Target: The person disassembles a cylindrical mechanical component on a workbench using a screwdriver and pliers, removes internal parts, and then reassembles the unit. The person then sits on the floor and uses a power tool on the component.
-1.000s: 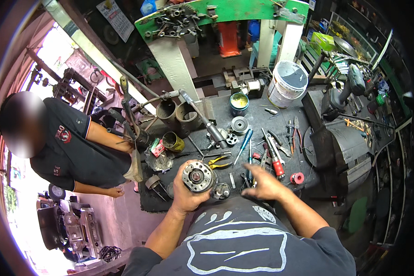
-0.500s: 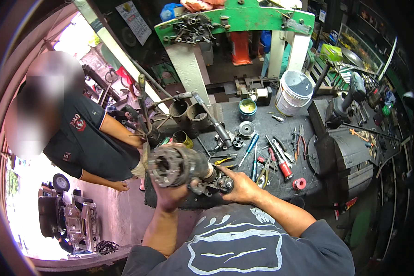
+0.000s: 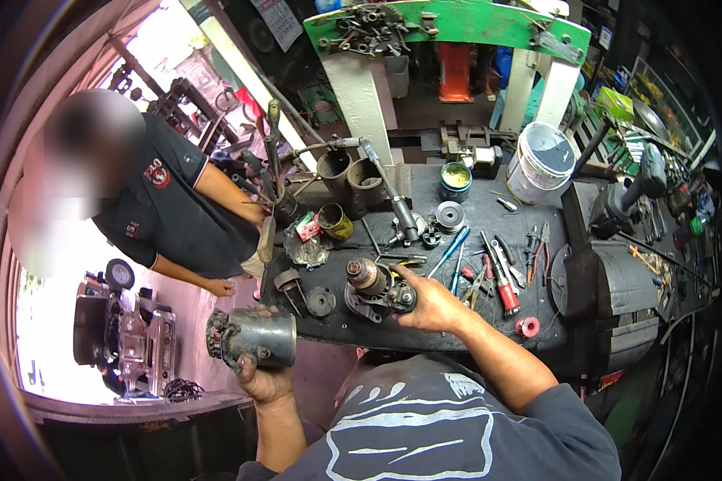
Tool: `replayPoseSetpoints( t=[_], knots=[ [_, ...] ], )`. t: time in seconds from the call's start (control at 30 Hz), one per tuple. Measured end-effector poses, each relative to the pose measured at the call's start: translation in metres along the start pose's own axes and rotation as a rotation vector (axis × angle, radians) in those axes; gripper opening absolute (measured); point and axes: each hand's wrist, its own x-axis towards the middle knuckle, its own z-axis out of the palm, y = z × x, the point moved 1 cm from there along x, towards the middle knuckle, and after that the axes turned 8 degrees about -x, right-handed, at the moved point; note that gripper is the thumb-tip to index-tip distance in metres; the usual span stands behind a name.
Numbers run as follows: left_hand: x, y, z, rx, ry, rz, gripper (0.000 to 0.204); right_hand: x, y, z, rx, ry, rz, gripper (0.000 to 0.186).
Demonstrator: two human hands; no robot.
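Note:
My left hand (image 3: 263,378), low at the left past the bench's front edge, grips a dark cylindrical metal housing (image 3: 269,338) turned on its side. My right hand (image 3: 427,309) is closed on a motor end assembly (image 3: 399,295) with a copper-ringed armature (image 3: 366,276) standing in it, over the bench's front. Left of that lie a round metal disc (image 3: 321,301) and a plate with long bolts (image 3: 289,285). Screwdrivers (image 3: 449,248), pliers, a red-handled tool (image 3: 507,293) and a red spool (image 3: 527,327) lie to the right of my right hand.
A co-worker (image 3: 168,200) stands at the bench's left end. Metal tubes with tools (image 3: 334,168), a yellow can (image 3: 336,221), a grease tub (image 3: 456,181) and a white bucket (image 3: 539,164) stand at the back. A cordless power tool (image 3: 618,204) stands right, below a green shelf (image 3: 481,18).
The motor that was whole in my hands is now in two pieces. My left hand has moved down and left with the housing; my right hand holds the end assembly. The co-worker's hand shifted slightly.

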Motion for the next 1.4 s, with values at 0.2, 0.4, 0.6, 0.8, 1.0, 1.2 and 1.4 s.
replayPoseSetpoints(
  t=[0.2, 0.4, 0.6, 0.8, 1.0, 1.2, 1.4],
  knots=[
    [-0.030, -0.008, -0.030, -0.195, 0.195, -0.085, 0.084, -0.008, 0.001, 0.003, -0.045, 0.001, 0.048, 0.109],
    [-0.012, -0.003, -0.071, -0.437, 0.208, -0.252, 0.075, -0.022, -0.003, 0.014, -0.142, 0.072, 0.136, 0.115],
    [0.013, -0.001, -0.100, -0.711, 0.197, -0.497, 0.079, -0.050, 0.005, 0.036, -0.198, 0.161, 0.301, 0.119],
    [0.017, -0.007, -0.109, -0.948, 0.259, -0.708, 0.082, -0.090, 0.021, 0.059, -0.217, 0.249, 0.486, 0.115],
    [0.007, -0.010, -0.104, -0.851, 0.414, -0.755, 0.082, -0.117, 0.032, 0.083, -0.170, 0.140, 0.589, 0.113],
    [-0.008, -0.013, -0.085, -0.974, 0.383, -0.774, 0.080, -0.131, 0.039, 0.095, -0.257, -0.028, 0.542, 0.109],
    [-0.022, -0.016, -0.074, -1.028, 0.459, -0.794, 0.072, -0.136, 0.055, 0.088, -0.223, -0.046, 0.532, 0.109]
  ],
)
